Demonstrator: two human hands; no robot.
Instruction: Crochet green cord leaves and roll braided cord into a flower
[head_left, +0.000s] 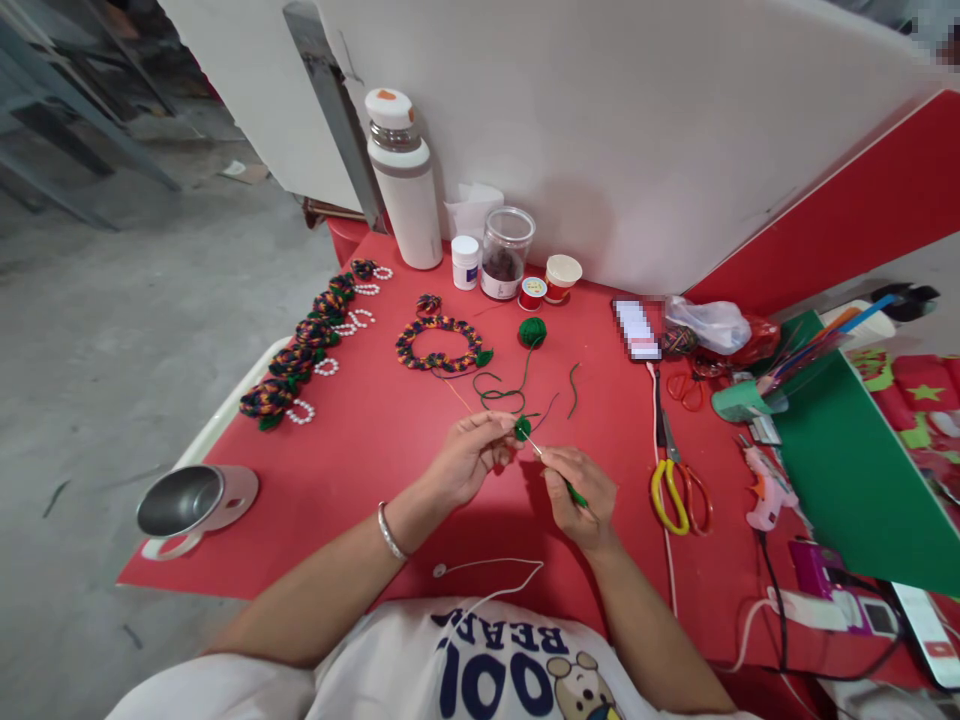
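My left hand [469, 455] pinches a small green crocheted piece [522, 429] above the red table [360, 450]. A silver bangle sits on that wrist. My right hand [577, 485] is closed on a crochet hook [559, 472] with a green handle; its thin tip reaches into the green piece. Green yarn runs from the piece back to a small green yarn ball [532, 331]. Just beyond my hands lies a multicoloured crocheted ring [439, 343] with a green leaf.
A row of multicoloured crocheted flowers with pearl loops [315, 340] lies at left. A white flask [405, 180], jars and a paper cup stand at the back. Scissors [675, 490], a glue gun [765, 490], a green sheet [855, 470] and cables sit at right. A steel cup lid [184, 500] is near left.
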